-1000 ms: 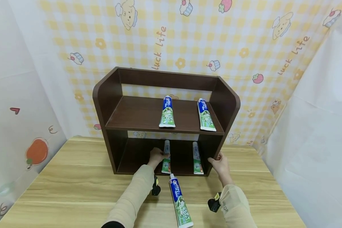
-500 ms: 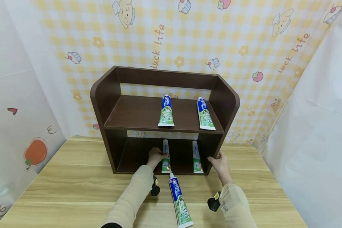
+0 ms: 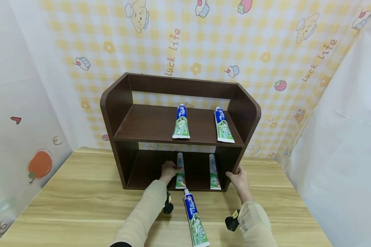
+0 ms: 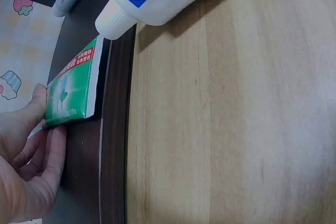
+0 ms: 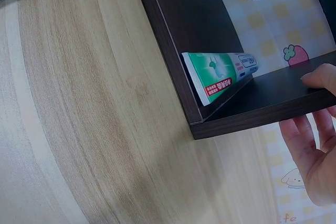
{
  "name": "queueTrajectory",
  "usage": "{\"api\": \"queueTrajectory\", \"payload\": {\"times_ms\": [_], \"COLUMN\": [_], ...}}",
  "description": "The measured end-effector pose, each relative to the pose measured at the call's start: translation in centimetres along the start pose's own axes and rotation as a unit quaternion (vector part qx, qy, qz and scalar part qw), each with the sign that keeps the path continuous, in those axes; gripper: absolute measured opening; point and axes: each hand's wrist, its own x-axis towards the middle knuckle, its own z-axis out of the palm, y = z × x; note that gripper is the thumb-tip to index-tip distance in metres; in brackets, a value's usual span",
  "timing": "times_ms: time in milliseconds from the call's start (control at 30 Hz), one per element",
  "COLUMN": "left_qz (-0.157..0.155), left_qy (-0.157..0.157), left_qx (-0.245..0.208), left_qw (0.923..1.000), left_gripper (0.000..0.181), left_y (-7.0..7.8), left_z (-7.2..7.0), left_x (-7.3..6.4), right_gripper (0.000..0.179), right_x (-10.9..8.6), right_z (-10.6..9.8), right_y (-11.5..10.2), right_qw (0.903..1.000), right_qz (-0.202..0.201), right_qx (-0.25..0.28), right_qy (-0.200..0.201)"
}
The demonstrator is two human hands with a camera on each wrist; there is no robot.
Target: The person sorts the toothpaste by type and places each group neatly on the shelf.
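On the lower shelf of a dark brown two-tier rack [image 3: 160, 141], my left hand [image 3: 169, 170] pinches a green-and-white toothpaste tube [image 3: 180, 180] between thumb and fingers. The left wrist view shows its flat green end [image 4: 73, 87] towards the shelf's front edge. My right hand [image 3: 240, 180] grips the rack's right side panel [image 5: 262, 114], thumb inside and fingers outside. Beside that panel, on the same shelf, lies a matching toothpaste tube [image 3: 214, 175]. A larger blue-and-green toothpaste tube [image 3: 195, 219] rests on the table before the rack, cap towards it.
Two blue-and-green toothpaste tubes, one central [image 3: 181, 121] and one at the right [image 3: 224, 125], lie on the upper shelf. The rack stands on a wooden table [image 3: 65, 206]. A patterned yellow-check cloth [image 3: 198, 41] hangs behind, with white sheets at both sides.
The cap end of the toothpaste tube in my left hand has shifted slightly left. My right hand stays on the side panel.
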Motion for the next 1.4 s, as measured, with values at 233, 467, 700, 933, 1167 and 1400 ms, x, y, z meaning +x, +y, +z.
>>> {"api": "queueTrajectory", "payload": {"times_ms": [233,467,700,933,1167,1400], "left_qz": [-0.008,-0.022,-0.003,-0.013,-0.054,-0.066], "left_qy": [0.002,-0.013,-0.023,-0.052,-0.086,-0.128], "left_qx": [-0.021,-0.019,-0.018,-0.037,-0.051,-0.008], "left_qw": [0.9998,0.9995,0.9996,0.9979,0.9935,0.9896], "left_gripper": [0.024,0.024,0.032,0.037,0.038,0.039], "left_y": [0.0,0.1,0.1,0.6,1.4,1.8], "left_z": [0.0,-0.3,-1.3,-2.4,-3.0,-3.4], "left_x": [-0.2,-0.2,-0.7,-1.3,-2.2,-4.2], "right_gripper": [0.016,0.019,0.018,0.017,0.017,0.017], "right_x": [-0.1,-0.2,-0.2,-0.2,-0.1,-0.4], "right_z": [0.0,0.2,0.4,0.0,0.0,0.0], "right_y": [0.3,-0.2,-0.2,0.0,0.3,0.0], "right_qw": [0.9995,0.9999,0.9999,0.9998,0.9997,0.9999], "right_qz": [-0.023,0.01,0.012,-0.004,-0.011,-0.008], "right_qx": [0.02,-0.002,0.011,0.017,0.019,0.01], "right_qy": [0.007,-0.002,0.0,0.008,0.013,0.001]}}
